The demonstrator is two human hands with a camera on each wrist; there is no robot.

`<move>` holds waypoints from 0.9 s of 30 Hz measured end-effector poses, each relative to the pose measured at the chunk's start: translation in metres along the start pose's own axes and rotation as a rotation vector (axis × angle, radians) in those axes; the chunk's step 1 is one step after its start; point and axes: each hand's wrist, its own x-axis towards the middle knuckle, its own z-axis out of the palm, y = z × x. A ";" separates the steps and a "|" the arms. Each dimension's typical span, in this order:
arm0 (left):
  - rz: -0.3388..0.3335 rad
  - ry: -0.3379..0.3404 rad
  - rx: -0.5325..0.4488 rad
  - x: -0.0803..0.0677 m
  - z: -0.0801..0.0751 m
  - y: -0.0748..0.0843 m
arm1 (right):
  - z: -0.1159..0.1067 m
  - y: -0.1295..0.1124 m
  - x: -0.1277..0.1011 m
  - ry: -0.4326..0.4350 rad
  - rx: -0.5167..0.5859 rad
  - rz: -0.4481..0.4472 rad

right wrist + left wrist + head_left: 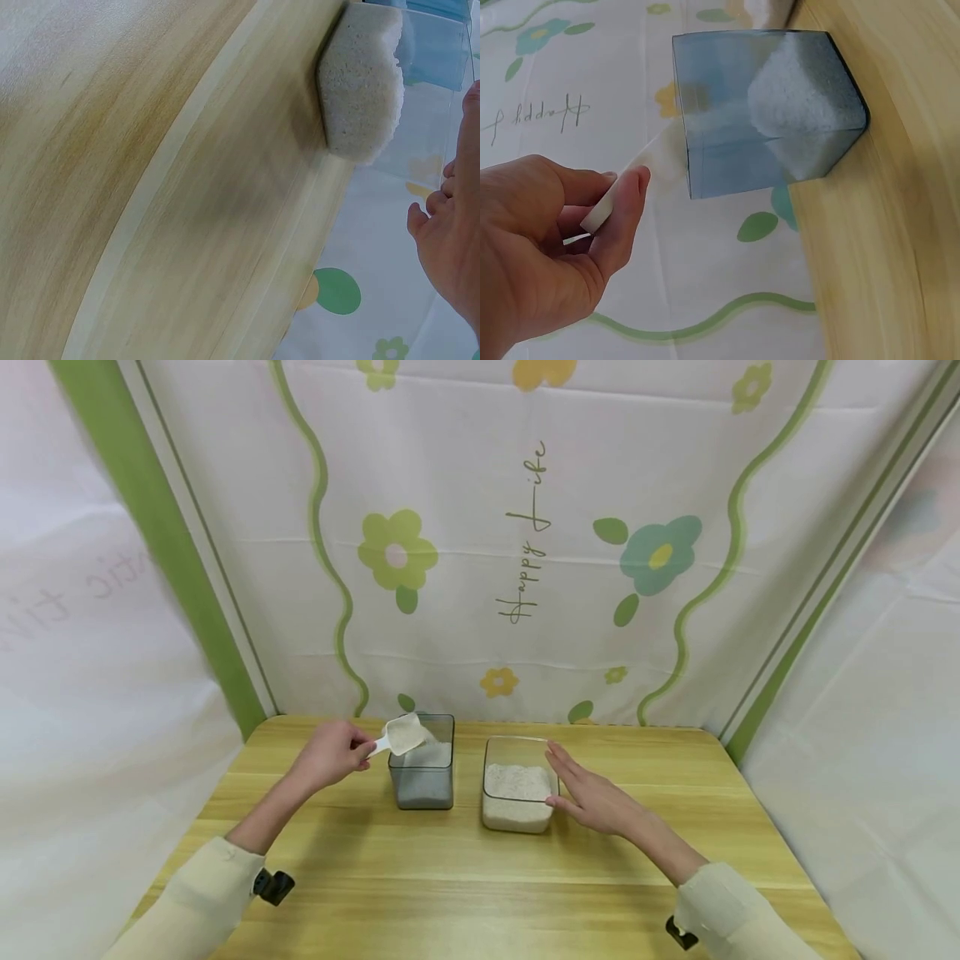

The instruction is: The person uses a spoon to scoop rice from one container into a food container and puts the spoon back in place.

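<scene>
My left hand (335, 755) pinches the handle of a white scoop (604, 210) between thumb and fingers. The scoop's bowl tilts over the blue-grey see-through container (424, 792), with whitish grains in it and some running off its right side. A heap of the same pale grains (795, 94) lies inside that container. To its right is a clear container (517, 817), about half full of off-white grains. My right hand (600, 797) touches the right side of this container near its rim, its fingers extended and holding nothing.
Both containers stand apart on a wooden table (450, 885), towards its back edge. A white curtain (465, 635) with printed flowers hangs right behind the table, and white fabric walls stand at left and right. Each sleeve carries a dark wrist device (273, 887).
</scene>
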 end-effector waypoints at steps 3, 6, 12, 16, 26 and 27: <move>0.023 0.034 0.070 -0.001 0.003 0.004 | 0.000 0.000 0.000 -0.003 -0.001 0.002; 0.059 0.069 0.146 -0.001 0.006 0.008 | 0.000 0.000 0.000 -0.008 0.002 0.010; 0.140 0.150 0.248 -0.003 0.013 0.014 | 0.001 -0.001 -0.001 0.003 -0.001 -0.001; 0.182 0.197 0.304 -0.004 0.017 0.017 | 0.001 -0.001 0.000 0.009 -0.001 -0.009; 0.267 0.269 0.457 -0.005 0.025 0.017 | -0.001 0.000 0.000 -0.013 -0.002 0.010; 0.286 0.282 0.478 -0.005 0.026 0.017 | -0.001 0.000 0.000 -0.011 -0.003 0.007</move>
